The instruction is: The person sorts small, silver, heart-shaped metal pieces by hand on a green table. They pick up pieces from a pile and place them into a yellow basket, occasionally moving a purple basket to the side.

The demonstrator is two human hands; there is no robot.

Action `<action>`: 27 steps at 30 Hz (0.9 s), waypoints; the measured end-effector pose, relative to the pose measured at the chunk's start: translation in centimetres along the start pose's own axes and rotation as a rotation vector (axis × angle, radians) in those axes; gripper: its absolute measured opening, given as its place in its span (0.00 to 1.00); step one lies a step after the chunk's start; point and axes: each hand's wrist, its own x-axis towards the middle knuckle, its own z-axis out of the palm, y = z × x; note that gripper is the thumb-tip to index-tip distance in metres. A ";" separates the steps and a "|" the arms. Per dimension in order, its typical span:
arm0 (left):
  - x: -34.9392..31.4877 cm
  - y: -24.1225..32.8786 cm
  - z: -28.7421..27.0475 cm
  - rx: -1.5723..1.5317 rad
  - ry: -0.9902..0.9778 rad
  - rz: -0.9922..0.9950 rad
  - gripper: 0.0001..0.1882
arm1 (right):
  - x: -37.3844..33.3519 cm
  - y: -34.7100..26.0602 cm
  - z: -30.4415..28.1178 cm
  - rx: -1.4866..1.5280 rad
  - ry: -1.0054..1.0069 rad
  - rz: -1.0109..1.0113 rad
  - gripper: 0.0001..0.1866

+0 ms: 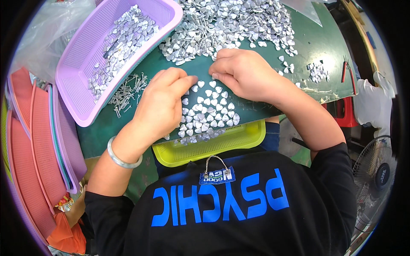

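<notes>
Both hands rest palm-down on the green table (324, 47): the left hand (161, 106) and right hand (241, 72) lie with fingers loosely curled, gripping nothing, fingertips touching small flat shiny silver heart-shaped pieces (207, 113) spread between them. A larger heap (230, 23) lies beyond the hands; a perforated yellow plastic basket (209, 145) sits under the table's near edge, and a lilac mesh basket (115, 51) stands at its left.

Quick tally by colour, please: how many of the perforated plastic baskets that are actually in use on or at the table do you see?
Purple perforated plastic basket holding silver hearts: 1
Yellow-green perforated plastic basket at the table edge: 1
Total: 2
</notes>
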 end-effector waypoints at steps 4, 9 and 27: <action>0.2 0.0 0.1 0.010 0.035 -0.012 0.21 | -0.3 -0.1 0.1 0.002 0.082 0.045 0.08; -0.1 0.4 0.2 0.034 -0.001 0.020 0.21 | -1.4 -0.2 -0.2 -0.028 0.043 0.035 0.09; -0.1 1.1 0.2 0.020 -0.071 0.032 0.20 | -2.6 -0.9 -0.7 -0.060 -0.002 -0.116 0.14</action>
